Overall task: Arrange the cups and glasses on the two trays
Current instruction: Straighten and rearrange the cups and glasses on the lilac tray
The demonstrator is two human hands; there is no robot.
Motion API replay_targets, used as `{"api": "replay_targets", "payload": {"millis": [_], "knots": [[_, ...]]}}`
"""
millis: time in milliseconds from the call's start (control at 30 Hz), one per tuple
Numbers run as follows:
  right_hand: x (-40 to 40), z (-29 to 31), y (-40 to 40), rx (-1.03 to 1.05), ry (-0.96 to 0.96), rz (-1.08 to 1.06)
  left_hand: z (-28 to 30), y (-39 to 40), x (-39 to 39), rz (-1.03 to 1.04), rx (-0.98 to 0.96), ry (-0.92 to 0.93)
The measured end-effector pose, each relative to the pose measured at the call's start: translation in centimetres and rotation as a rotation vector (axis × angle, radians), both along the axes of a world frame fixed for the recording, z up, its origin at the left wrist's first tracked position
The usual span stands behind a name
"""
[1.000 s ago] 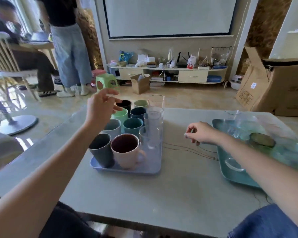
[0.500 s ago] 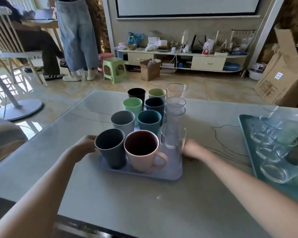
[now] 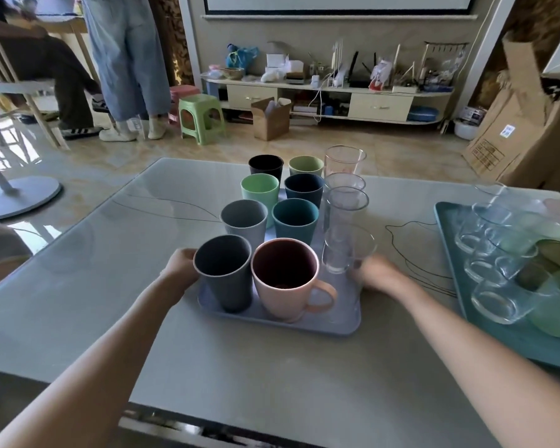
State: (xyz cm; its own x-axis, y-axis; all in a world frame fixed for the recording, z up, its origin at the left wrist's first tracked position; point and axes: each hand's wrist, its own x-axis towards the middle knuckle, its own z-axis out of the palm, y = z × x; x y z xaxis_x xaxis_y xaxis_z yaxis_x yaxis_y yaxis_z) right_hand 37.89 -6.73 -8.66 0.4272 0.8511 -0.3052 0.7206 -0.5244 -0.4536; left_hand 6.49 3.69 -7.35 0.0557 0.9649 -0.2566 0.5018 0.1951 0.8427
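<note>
Blue tray [image 3: 282, 328], loaded with cups and glasses, mid-bench: both hands, raised a second ago, now at its sides, left hand [image 3: 181, 266] gripping the edge, right hand [image 3: 377, 276] blurred, grip indeterminate; likely repositioning.

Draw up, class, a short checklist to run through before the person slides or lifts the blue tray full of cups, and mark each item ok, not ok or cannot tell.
1. Left hand on the left edge of the blue tray: ok.
2. Right hand on the right edge: cannot tell, blurred behind a glass.
3. Coloured cups upright, including the pink mug: ok.
4. Tall clear glasses upright: ok, though they look the likeliest to tip.
5. Space kept from the teal tray on the right: ok, bare table lies between.
</note>
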Motion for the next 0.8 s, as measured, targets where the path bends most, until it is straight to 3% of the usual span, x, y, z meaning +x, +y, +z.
{"api": "replay_targets", "payload": {"millis": [233,467,667,800], "knots": [[2.8,0.5,-3.1,-0.068,-0.026,-0.047,-0.1,-3.0,3.8,-0.042,0.041,0.09],[2.7,-0.2,-4.3,0.068,0.076,-0.056,-0.4,-3.4,5.2,0.041,0.153,0.133],[3.9,-1.1,-4.2,0.091,0.083,-0.081,-0.9,-3.8,5.5,0.173,0.095,-0.182],[4.4,-0.4,-3.6,0.292,0.109,-0.429,-0.2,-2.0,6.0,0.121,0.111,-0.491]]}}
